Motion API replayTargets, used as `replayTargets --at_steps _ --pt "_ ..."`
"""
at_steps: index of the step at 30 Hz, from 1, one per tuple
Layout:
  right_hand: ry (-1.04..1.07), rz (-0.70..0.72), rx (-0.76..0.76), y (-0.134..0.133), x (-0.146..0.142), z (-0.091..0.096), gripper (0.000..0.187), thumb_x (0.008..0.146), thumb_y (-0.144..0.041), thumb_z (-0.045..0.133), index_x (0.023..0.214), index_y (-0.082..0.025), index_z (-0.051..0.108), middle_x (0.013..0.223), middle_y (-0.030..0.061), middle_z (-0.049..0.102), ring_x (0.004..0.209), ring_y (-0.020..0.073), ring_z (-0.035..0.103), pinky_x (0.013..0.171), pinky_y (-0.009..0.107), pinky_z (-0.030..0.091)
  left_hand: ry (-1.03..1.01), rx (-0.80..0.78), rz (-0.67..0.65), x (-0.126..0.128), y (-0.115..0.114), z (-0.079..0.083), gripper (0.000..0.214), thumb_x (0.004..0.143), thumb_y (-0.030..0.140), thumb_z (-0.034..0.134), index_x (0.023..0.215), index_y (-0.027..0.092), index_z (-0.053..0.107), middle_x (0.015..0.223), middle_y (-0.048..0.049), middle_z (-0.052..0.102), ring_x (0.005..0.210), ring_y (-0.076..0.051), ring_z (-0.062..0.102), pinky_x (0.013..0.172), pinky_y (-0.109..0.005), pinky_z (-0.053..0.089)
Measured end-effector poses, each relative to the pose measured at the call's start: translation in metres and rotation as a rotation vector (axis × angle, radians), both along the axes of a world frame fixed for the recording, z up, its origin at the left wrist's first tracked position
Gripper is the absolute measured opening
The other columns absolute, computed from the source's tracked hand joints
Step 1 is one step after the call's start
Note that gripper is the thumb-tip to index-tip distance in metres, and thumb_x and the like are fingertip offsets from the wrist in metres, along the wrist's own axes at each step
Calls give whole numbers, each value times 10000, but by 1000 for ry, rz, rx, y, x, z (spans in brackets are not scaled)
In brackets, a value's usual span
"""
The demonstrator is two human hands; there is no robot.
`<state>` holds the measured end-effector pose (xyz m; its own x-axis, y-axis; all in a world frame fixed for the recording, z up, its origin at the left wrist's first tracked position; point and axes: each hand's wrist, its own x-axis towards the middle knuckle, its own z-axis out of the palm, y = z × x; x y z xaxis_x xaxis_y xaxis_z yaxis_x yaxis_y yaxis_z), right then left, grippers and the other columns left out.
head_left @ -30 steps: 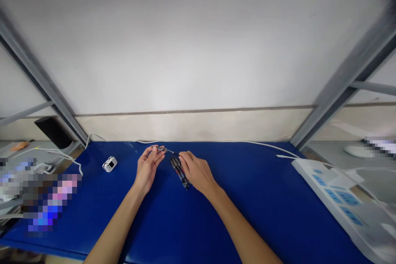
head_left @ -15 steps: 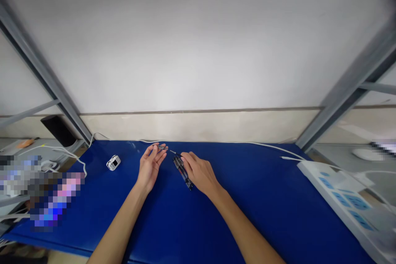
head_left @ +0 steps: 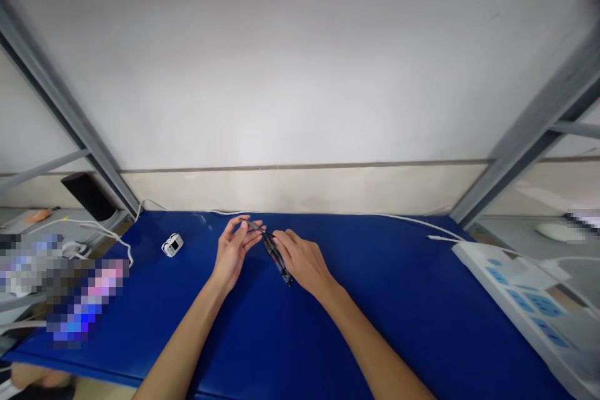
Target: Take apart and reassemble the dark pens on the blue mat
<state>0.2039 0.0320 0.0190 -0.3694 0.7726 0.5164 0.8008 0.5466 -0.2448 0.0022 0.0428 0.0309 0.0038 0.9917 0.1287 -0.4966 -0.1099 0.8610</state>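
This looks like a desk area in living quarters, perhaps a dormitory room, though that cannot be told for certain: a glossy dark-blue flat tabletop [head_left: 398,312] backs onto a plain whitish wall [head_left: 300,75], with a grey straight metal post [head_left: 107,175] at its far left corner and a matching grey straight metal brace [head_left: 529,137] at its far right. Beyond the tabletop's left end stands a black box-shaped block [head_left: 88,195]. A thin white cable [head_left: 403,219] follows the tabletop's far edge, and a long white plastic power strip with blue socket panels [head_left: 509,319] lies at its right end.
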Motion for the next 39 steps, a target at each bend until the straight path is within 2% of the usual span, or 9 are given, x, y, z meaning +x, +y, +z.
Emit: replayTargets --at_steps 5,10,13,19,26,39 --pt "-24 2 26 -1 -1 1 342 1127 -354 335 1283 -247 620 1050 80 725 776 200 711 617 272 409 69 20 -71 5 -3 -3 471 843 400 828 1227 206 636 1186 -138 766 984 -240 766 999 -451 570" --pt "20 10 33 0 -2 -2 313 1119 -402 373 1195 -219 615 1053 86 751 790 233 733 613 288 430 99 20 -103 11 -3 -8 378 807 348 862 1108 161 732 1144 -131 767 1095 -259 724 1062 -436 540" --pt "30 2 36 1 -2 -3 309 1117 -422 380 1162 -214 603 1057 88 758 793 245 742 615 296 439 84 26 -132 14 -5 -9 325 823 350 848 1061 156 745 1112 -126 769 1089 -257 719 1057 -440 545" --pt "56 10 46 3 1 -1 298 1112 -428 389 1151 -216 596 1061 99 759 766 235 739 622 297 451 1 7 -32 9 2 -14 321 833 354 841 1064 159 733 1085 -102 767 952 -185 738 992 -374 574" --pt "136 -56 60 5 7 2 290 1112 -414 389 1151 -210 591 1046 99 758 823 246 754 676 312 497 -123 10 114 -7 13 -14 297 823 325 853 1046 166 738 1080 -75 769 948 -160 738 1028 -369 554" --pt "127 -36 71 5 4 -1 294 1112 -399 378 1154 -214 603 1067 106 756 828 236 752 675 304 496 -108 -9 90 -2 11 -14 299 818 328 855 1039 163 740 1078 -87 768 943 -173 741 1007 -370 559"
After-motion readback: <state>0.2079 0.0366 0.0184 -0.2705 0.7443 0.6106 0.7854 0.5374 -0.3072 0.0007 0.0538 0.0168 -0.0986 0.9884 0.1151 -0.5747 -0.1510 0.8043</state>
